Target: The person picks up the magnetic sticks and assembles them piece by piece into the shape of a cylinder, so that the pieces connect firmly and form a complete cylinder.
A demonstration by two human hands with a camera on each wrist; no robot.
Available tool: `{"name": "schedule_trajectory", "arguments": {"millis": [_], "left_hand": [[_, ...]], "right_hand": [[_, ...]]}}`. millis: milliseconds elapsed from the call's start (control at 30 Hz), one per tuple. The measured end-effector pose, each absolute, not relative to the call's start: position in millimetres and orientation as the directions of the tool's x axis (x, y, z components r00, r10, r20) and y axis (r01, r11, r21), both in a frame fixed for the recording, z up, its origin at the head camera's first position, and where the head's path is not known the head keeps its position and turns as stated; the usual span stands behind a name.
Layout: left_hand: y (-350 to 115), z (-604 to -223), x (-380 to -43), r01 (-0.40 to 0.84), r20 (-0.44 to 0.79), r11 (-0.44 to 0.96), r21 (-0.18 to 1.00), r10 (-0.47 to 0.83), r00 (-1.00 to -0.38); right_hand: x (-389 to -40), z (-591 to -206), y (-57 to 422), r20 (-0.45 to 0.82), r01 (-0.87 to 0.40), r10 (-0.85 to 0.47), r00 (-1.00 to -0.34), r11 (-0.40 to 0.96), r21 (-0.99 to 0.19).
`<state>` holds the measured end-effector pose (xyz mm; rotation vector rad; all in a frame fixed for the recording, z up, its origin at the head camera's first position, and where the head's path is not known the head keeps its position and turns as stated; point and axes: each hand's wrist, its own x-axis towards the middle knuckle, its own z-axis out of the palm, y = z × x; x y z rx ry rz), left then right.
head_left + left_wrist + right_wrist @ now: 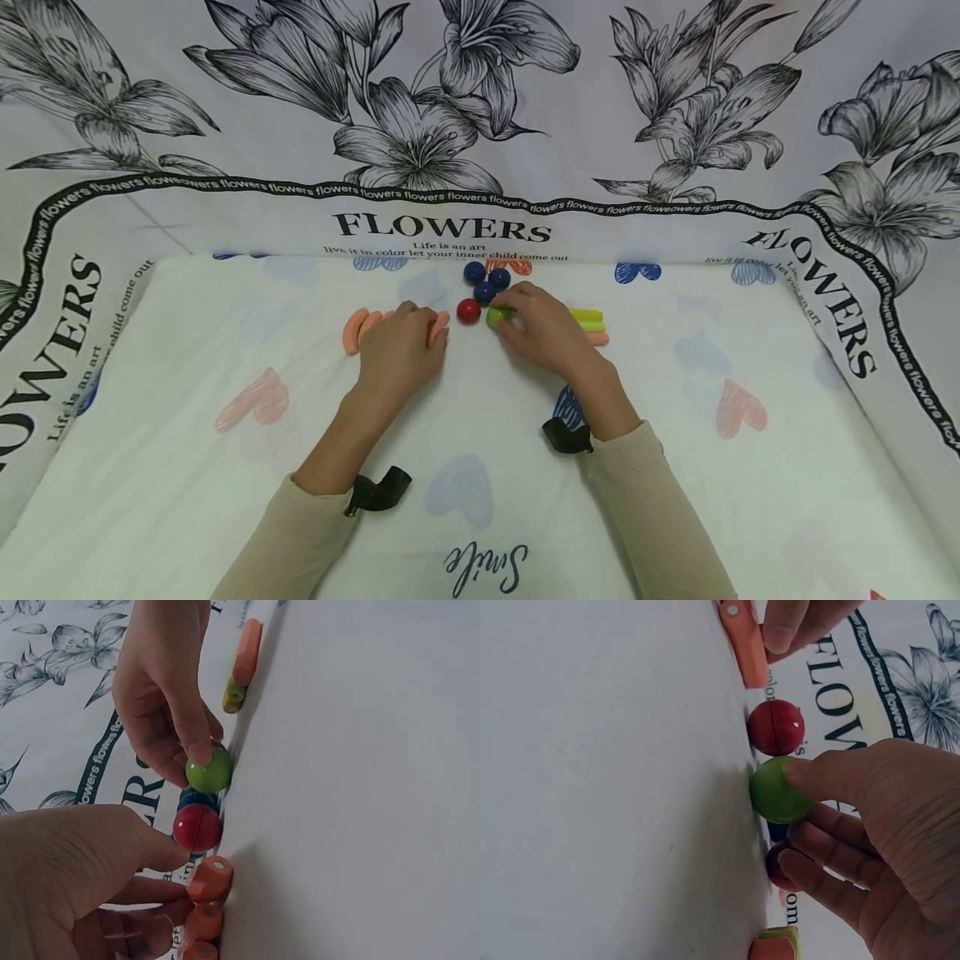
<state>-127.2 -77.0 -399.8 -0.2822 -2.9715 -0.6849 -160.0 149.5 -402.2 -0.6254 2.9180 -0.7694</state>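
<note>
My right hand (542, 327) pinches a green ball (778, 791) between thumb and fingers, low over the cloth. A dark red ball (780, 864) shows under its other fingers in the right wrist view; the hand hides it from the head view. Just left of the green ball sits a red ball (468, 312), with several dark blue balls (474, 272) clustered behind. My left hand (402, 346) bends over a row of orange curved pieces (354, 331) and grips the rightmost orange piece (210, 879) with thumb and fingers. The hand covers the middle of that row in the head view.
To the right of my right hand lie yellow sticks (588, 316) and an orange stick (597, 339), side by side. A white cloth (465, 417) printed with hearts covers the table. Behind it rises a flower-printed cloth (570, 158). Black wrist mounts (381, 490) sit at both cuffs.
</note>
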Motion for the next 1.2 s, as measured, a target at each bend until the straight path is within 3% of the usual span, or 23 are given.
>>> {"name": "schedule_trajectory", "arguments": {"millis": [400,700,1200], "left_hand": [[-62.6,-407.4,-126.7,0.219,0.194,0.87,0.441,0.146,-0.97],[-61.0,-405.0,-121.7,0.185,0.117,0.888,0.42,0.15,-0.982],[-62.3,-404.6,-121.4,0.188,0.114,0.866,0.464,0.152,-0.982]], "right_hand": [[-161.4,-400.8,155.7,0.038,-0.374,-0.425,-0.905,0.747,-0.549],[-159.7,-400.8,151.9,0.038,-0.394,-0.454,-0.89,0.726,-0.563],[-160.6,-400.6,154.7,0.041,-0.397,-0.453,-0.89,0.731,-0.555]]}}
